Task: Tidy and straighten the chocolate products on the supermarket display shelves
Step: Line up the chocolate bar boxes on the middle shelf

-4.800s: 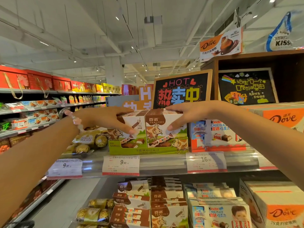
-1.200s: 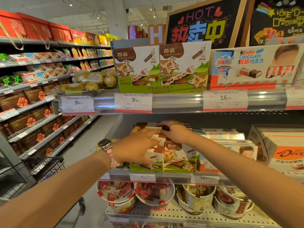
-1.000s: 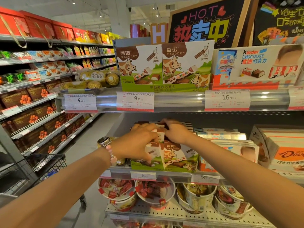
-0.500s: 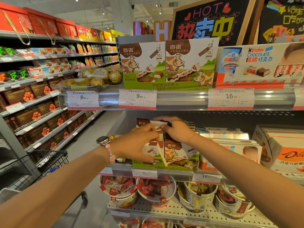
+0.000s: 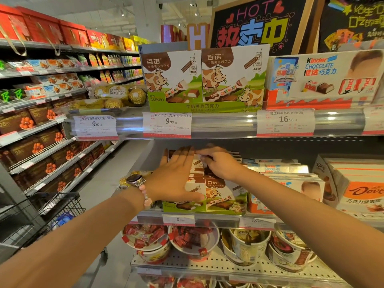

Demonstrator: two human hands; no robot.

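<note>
Upper cow-print boxes (image 5: 202,80) look squared. My flat left hand (image 5: 176,179) presses the lower boxes (image 5: 225,197); right hand (image 5: 220,165) pinches one, straightening unfinished.

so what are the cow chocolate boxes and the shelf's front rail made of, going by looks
Cow chocolate boxes: likely printed cardboard with a slight sheen; flat panels, crisp folded edges.
Front rail of the upper shelf: seemingly clear glossy plastic over the price tags; bright streaked reflections, though it could be backed by metal.
</note>
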